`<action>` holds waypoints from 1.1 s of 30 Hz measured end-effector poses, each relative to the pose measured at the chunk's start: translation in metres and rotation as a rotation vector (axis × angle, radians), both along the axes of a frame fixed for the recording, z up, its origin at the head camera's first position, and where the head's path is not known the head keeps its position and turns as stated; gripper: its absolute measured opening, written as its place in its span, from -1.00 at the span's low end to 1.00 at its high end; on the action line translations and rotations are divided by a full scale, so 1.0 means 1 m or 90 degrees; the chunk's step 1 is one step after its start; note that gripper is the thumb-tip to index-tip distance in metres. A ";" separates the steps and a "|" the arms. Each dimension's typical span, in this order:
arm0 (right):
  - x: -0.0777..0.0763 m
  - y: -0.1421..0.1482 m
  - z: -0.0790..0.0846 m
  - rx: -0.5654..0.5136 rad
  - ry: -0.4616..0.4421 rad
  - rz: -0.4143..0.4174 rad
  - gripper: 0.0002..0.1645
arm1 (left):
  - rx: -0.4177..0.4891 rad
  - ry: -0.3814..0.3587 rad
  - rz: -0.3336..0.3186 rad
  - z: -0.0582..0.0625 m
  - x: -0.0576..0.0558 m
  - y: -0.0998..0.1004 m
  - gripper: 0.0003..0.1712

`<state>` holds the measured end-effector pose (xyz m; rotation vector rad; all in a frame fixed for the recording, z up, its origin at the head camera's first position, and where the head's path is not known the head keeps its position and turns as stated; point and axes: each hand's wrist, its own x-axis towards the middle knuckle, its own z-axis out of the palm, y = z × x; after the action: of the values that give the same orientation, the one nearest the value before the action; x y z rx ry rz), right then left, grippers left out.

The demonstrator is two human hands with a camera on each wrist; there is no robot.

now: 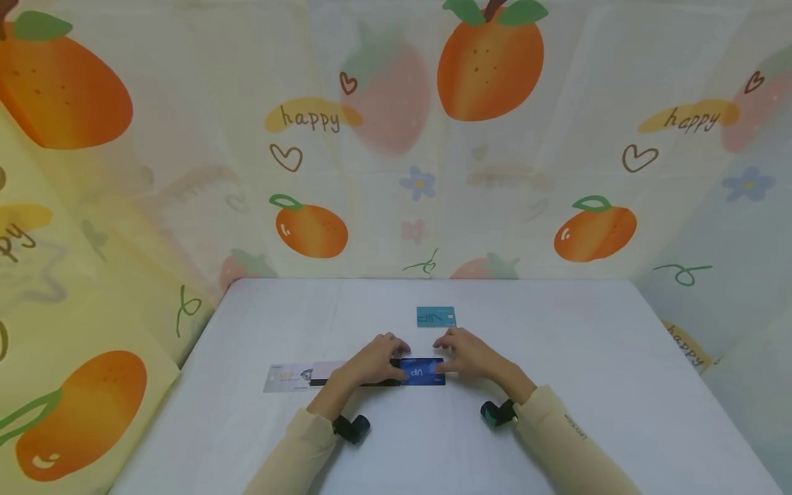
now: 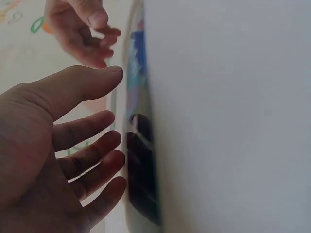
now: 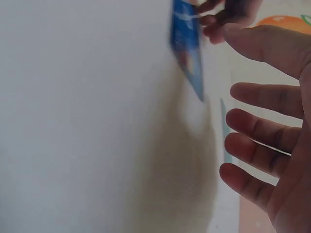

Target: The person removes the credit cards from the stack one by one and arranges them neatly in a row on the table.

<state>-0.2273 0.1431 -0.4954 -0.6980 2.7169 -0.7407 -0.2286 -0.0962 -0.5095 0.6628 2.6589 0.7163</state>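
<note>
A dark blue card [image 1: 423,372] with "VIP" on it lies on the white table, its lettering upside down in the head view. My left hand [image 1: 374,359] hovers at its left end, over a black strip or card edge [image 1: 380,382]. At the blue card's right end is my right hand [image 1: 471,355], thumb close to the corner; whether it touches, I cannot tell. Both wrist views show spread, slightly bent fingers on the left hand [image 2: 73,126] and the right hand [image 3: 272,121], gripping nothing. The blue card [image 3: 185,36] also shows beside the right thumb.
Left of the blue card a pale grey card [image 1: 287,378] and a light pinkish card [image 1: 326,370] lie in the same row. Farther back is a teal "VIP" card [image 1: 436,317]. Fruit-printed cloth [image 1: 383,206] hangs behind the white table [image 1: 588,330].
</note>
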 end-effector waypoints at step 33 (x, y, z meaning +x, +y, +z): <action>-0.050 0.020 0.007 0.005 0.036 -0.071 -0.45 | 0.177 -0.092 0.156 -0.002 -0.074 0.026 -0.40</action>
<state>-0.2773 0.1633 -0.4885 -0.5781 2.8280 -0.7464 -0.3022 -0.0704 -0.5119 0.3352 2.5547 1.1697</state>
